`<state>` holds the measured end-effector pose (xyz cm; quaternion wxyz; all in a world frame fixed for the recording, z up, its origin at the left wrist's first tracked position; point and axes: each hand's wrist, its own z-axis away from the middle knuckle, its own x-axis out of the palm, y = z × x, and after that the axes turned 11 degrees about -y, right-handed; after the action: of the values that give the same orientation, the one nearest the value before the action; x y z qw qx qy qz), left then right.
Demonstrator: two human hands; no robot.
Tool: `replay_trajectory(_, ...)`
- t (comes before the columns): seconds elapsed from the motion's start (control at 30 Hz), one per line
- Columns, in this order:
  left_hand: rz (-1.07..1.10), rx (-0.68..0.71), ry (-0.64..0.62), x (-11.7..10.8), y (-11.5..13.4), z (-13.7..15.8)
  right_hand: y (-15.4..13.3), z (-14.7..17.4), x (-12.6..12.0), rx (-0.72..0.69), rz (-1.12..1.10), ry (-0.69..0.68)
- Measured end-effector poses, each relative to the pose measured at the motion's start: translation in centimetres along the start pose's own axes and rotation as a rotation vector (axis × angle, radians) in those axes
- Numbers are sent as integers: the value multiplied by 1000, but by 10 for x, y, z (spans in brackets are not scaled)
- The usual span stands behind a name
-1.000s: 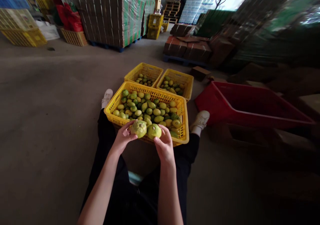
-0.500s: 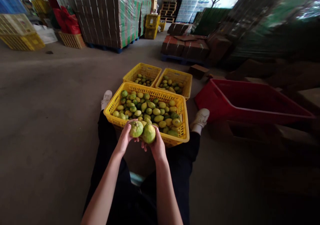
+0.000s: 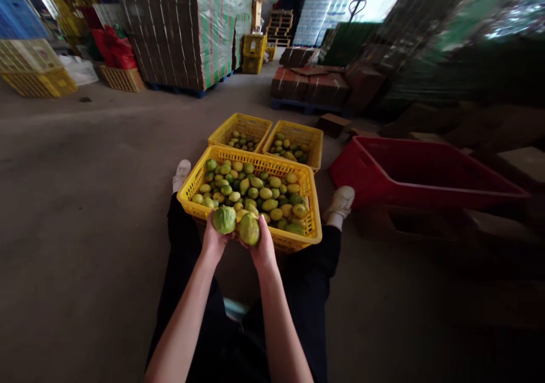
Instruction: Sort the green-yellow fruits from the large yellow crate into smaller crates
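The left hand (image 3: 214,240) cups a round, dimpled green fruit (image 3: 223,219), fingers wrapped under it. The right hand (image 3: 261,247) grips an oval yellow-green fruit (image 3: 249,229) the same way. Both fruits touch, held just over the near rim of the lattice plastic yellow crate (image 3: 298,239), heaped with smooth-skinned fruit.
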<state>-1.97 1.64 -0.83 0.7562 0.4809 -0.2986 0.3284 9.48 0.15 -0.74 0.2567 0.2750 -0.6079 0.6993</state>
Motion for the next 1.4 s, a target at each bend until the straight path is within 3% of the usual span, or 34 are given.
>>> replay_trajectory(0.27, 105, -47, -236, -7, 6, 22, -8, 11, -11, 103, -144, 42)
replay_trajectory(0.37, 184, -35, -207, -4, 5, 23, -7, 11, -10, 67, -165, 24)
replay_trajectory(0.53, 377, 57, -120, -4, 0, 17, 1, 14, 2, -155, -252, 48)
replay_trajectory(0.73, 477, 145, -40, -10, -2, 15, 10, 13, 6, -99, -336, 120)
replay_trajectory(0.9, 419, 169, 28, -7, -6, 14, 16, 12, 8, -23, -402, 148)
replay_trajectory(1.1, 343, 130, -129, -4, -5, 21, 15, 14, 14, -35, -401, 134)
replay_trajectory(1.4, 491, 64, -297, 6, -1, 32, 10, 18, 9, -108, -304, 0)
